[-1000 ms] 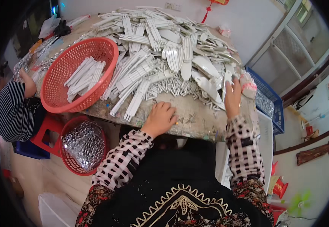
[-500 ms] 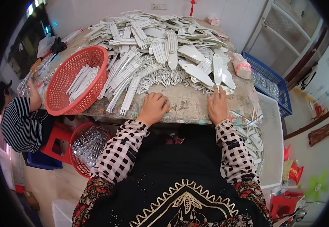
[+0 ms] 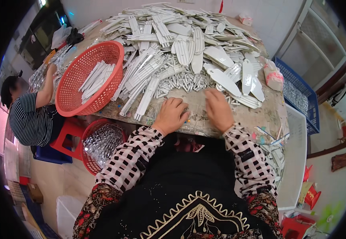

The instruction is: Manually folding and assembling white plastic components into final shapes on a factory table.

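Observation:
My left hand (image 3: 171,115) rests palm down near the table's front edge, fingers loosely bent and a little apart. Nothing shows in it. Close to its right is my right hand (image 3: 219,110), also empty as far as I can see, its fingers reaching forward and slightly bent over the bare tabletop. Just beyond both hands lies a heap of small white rods (image 3: 183,80). White oval plastic pieces (image 3: 225,82) are past the right hand, and long, narrow white strips (image 3: 147,98) lie ahead of the left. A larger pile of white plastic parts (image 3: 181,30) spreads behind these.
A red basket (image 3: 115,85) holding white strips stands on the table's left. Below it, another red basket (image 3: 86,157) contains shiny silvery pieces. A person in a striped top (image 3: 29,121) sits at far left. Right of the table are a blue crate (image 3: 313,95) and a white bin (image 3: 298,159).
My right hand has moved left, away from the oval pieces and toward my left hand, its fingers now more bent. The left hand stays near the table edge. The whole view has shifted.

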### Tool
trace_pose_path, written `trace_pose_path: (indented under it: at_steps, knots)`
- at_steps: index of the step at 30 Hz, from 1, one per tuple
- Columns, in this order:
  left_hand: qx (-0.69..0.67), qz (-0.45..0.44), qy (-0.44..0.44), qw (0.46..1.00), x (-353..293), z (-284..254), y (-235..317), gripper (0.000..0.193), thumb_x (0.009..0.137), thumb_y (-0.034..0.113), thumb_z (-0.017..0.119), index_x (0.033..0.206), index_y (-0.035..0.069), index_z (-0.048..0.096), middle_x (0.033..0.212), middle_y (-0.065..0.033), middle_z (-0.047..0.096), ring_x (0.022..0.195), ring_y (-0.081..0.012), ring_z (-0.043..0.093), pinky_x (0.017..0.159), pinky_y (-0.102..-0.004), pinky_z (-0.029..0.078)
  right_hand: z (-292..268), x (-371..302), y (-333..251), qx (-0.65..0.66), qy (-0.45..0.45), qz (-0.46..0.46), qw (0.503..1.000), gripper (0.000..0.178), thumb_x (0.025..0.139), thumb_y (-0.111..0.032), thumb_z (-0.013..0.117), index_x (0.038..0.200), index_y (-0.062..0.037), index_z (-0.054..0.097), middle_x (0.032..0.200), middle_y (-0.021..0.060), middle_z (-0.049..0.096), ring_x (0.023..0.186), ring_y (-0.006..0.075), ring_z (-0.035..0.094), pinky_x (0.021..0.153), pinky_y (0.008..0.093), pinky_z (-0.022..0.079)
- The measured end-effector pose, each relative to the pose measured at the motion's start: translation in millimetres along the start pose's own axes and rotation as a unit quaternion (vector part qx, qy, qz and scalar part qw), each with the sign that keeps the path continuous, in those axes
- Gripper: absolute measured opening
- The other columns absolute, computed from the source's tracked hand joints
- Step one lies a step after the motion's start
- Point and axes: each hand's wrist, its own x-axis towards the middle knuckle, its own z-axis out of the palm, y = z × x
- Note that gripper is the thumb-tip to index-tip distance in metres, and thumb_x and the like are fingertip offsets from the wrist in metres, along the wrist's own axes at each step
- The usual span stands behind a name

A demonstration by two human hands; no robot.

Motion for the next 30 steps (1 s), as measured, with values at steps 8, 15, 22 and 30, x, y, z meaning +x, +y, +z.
trace_pose_path:
  at_steps: [8,15,22,30]
  knots:
    - [0.002,-0.038,0.004,0.999,3,4,0,0.039,0.080,0.024,0.065,0.114,0.006,0.060,0.119,-0.0172,0.051,0.111,-0.0337,0.047,0.096,-0.0438,0.037,59,32,2,-0.103,-0.051,0.120,0.986,0.037,0.085,-0.016,0.059,0.120,-0.0021,0.053,0.127,0.0280,0.046,0.114,0.0473,0.045,0.098,0.0504,0.039]
    - [0.007,-0.040,-0.034,0.999,3,-9,2,0.047,0.081,0.026,0.064,0.122,0.007,0.054,0.127,-0.0192,0.045,0.112,-0.0348,0.045,0.096,-0.0447,0.036,17,-4,-6,-0.002,-0.088,-0.007,0.996,0.032,0.085,-0.008,0.055,0.117,-0.0037,0.057,0.128,0.0204,0.050,0.110,0.0403,0.049,0.095,0.0472,0.041]
    - [-0.018,-0.029,-0.026,0.999,10,-3,3,0.046,0.081,0.025,0.065,0.123,0.008,0.054,0.126,-0.0196,0.045,0.112,-0.0347,0.045,0.096,-0.0453,0.035,14,-15,10,-0.116,-0.084,0.150,0.978,0.038,0.087,-0.011,0.057,0.124,0.0004,0.052,0.127,0.0274,0.048,0.113,0.0450,0.046,0.098,0.0467,0.039]
    - [-0.062,0.000,-0.060,0.996,27,12,8,0.040,0.082,0.019,0.066,0.120,0.010,0.057,0.120,-0.0132,0.050,0.110,-0.0315,0.047,0.090,-0.0421,0.036,17,-14,1,0.049,-0.085,0.099,0.990,0.039,0.079,0.003,0.054,0.118,0.0033,0.055,0.126,0.0259,0.051,0.116,0.0425,0.048,0.100,0.0437,0.040]
